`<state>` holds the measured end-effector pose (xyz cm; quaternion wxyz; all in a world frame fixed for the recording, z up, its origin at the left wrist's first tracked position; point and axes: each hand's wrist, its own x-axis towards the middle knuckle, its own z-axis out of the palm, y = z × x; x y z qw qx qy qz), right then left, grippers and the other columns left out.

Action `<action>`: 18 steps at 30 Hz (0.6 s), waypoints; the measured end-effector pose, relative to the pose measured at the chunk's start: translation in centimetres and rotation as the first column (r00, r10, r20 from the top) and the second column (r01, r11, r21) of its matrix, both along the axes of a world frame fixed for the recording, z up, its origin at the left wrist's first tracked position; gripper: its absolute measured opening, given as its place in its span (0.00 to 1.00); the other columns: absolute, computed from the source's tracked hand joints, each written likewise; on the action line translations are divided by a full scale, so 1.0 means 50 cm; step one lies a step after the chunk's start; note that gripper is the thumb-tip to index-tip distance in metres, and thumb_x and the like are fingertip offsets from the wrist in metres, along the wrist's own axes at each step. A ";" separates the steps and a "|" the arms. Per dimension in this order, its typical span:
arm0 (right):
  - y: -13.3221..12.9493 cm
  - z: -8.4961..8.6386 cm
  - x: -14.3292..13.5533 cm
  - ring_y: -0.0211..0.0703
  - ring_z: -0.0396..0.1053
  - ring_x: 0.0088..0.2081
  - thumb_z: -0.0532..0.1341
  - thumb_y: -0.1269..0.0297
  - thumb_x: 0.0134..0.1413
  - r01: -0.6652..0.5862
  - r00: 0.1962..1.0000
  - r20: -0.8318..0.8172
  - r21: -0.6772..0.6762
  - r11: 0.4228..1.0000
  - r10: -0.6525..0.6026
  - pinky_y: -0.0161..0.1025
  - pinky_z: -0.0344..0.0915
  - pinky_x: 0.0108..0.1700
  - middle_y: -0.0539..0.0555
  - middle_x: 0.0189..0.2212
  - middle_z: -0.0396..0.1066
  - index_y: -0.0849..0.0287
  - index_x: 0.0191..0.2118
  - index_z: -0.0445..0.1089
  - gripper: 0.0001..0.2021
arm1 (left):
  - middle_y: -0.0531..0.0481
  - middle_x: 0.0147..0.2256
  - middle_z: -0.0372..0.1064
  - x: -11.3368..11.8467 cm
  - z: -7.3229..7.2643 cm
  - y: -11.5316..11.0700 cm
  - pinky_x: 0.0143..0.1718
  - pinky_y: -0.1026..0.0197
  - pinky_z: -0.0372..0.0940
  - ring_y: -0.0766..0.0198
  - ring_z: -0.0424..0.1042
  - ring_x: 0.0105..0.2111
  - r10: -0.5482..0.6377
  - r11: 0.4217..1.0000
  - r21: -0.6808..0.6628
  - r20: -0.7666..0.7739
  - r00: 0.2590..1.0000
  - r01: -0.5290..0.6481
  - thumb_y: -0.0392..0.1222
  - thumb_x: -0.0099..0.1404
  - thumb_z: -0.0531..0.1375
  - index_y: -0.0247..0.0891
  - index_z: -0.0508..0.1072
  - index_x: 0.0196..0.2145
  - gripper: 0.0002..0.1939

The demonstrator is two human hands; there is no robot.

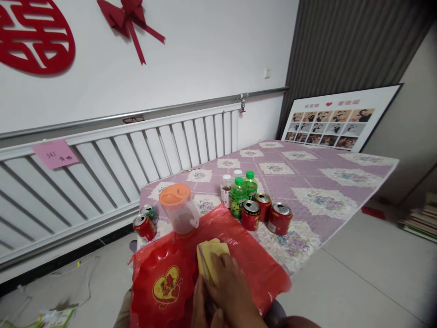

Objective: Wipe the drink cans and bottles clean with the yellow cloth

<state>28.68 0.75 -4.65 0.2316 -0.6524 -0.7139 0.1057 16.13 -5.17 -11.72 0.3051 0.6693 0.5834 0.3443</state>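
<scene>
A folded yellow cloth [206, 255] with a purple stripe near its left edge lies on a red plastic sheet [252, 255]. My right hand [234, 284] is closed on the cloth from above, its fingers bent over the near right part. Close beside it, my left hand [201, 303] grips the cloth's near left edge, with part of that hand hidden behind the right one. Left of the cloth is a red scalloped tray [145, 284] with a gold heart print. Behind the tray stands a clear pitcher [179, 216] with an orange lid.
Red cans [251, 216] and green-capped bottles [238, 200] cluster behind the sheet's right side. Two more cans [145, 228] stand at the table's left edge. A purple floral tablecloth [273, 180] covers the table. A white radiator [164, 146] runs along the wall.
</scene>
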 end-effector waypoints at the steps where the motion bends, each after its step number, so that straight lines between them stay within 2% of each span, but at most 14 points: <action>1: -0.002 -0.003 -0.007 0.62 0.72 0.50 0.68 0.59 0.50 0.012 0.999 0.038 -0.001 1.000 -0.012 0.53 0.70 0.47 0.61 0.50 0.75 0.50 0.58 0.72 0.27 | 0.29 0.71 0.48 -0.001 0.003 0.000 0.71 0.54 0.53 0.53 0.51 0.71 -0.001 1.000 -0.020 0.014 1.000 0.001 0.35 0.67 0.50 0.26 0.36 0.73 0.41; 4: -0.004 -0.014 -0.019 0.66 0.71 0.52 0.68 0.59 0.51 0.040 0.994 0.099 -0.011 0.999 -0.038 0.57 0.70 0.47 0.63 0.54 0.74 0.50 0.62 0.69 0.30 | 0.31 0.72 0.47 -0.005 0.012 0.000 0.71 0.55 0.53 0.54 0.49 0.72 -0.003 0.998 -0.069 0.036 0.999 0.006 0.36 0.68 0.51 0.26 0.36 0.73 0.41; 8: -0.001 -0.010 -0.017 0.66 0.67 0.59 0.64 0.63 0.55 0.050 0.995 0.094 -0.113 0.992 -0.039 0.57 0.70 0.50 0.64 0.62 0.68 0.50 0.65 0.65 0.31 | 0.39 0.73 0.46 -0.009 0.039 0.004 0.70 0.56 0.53 0.56 0.48 0.72 -0.003 0.989 -0.144 0.059 0.998 0.012 0.38 0.69 0.51 0.33 0.38 0.74 0.41; 13: 0.007 0.022 0.009 0.58 0.62 0.65 0.58 0.73 0.52 0.007 0.999 -0.034 -0.269 0.963 -0.017 0.49 0.62 0.62 0.63 0.66 0.63 0.58 0.68 0.61 0.35 | 0.32 0.71 0.51 -0.006 0.094 0.015 0.70 0.52 0.51 0.46 0.49 0.72 0.134 0.945 -0.324 0.249 0.959 -0.048 0.48 0.67 0.57 0.26 0.51 0.71 0.41; 16: 0.012 0.030 0.025 0.55 0.59 0.67 0.57 0.73 0.52 -0.029 0.993 -0.117 -0.270 0.962 -0.003 0.47 0.56 0.67 0.65 0.65 0.62 0.64 0.68 0.60 0.35 | 0.36 0.69 0.56 -0.010 0.114 0.027 0.71 0.51 0.50 0.45 0.51 0.71 0.167 0.927 -0.373 0.362 0.917 -0.022 0.52 0.63 0.63 0.32 0.61 0.67 0.40; 18: 0.014 0.027 0.033 0.56 0.58 0.67 0.57 0.72 0.52 -0.046 0.984 -0.176 -0.258 0.965 0.000 0.48 0.54 0.67 0.65 0.66 0.62 0.65 0.68 0.60 0.35 | 0.41 0.67 0.61 -0.016 0.116 0.037 0.71 0.48 0.48 0.44 0.51 0.71 0.151 0.927 -0.375 0.387 0.910 0.005 0.51 0.59 0.66 0.38 0.70 0.62 0.35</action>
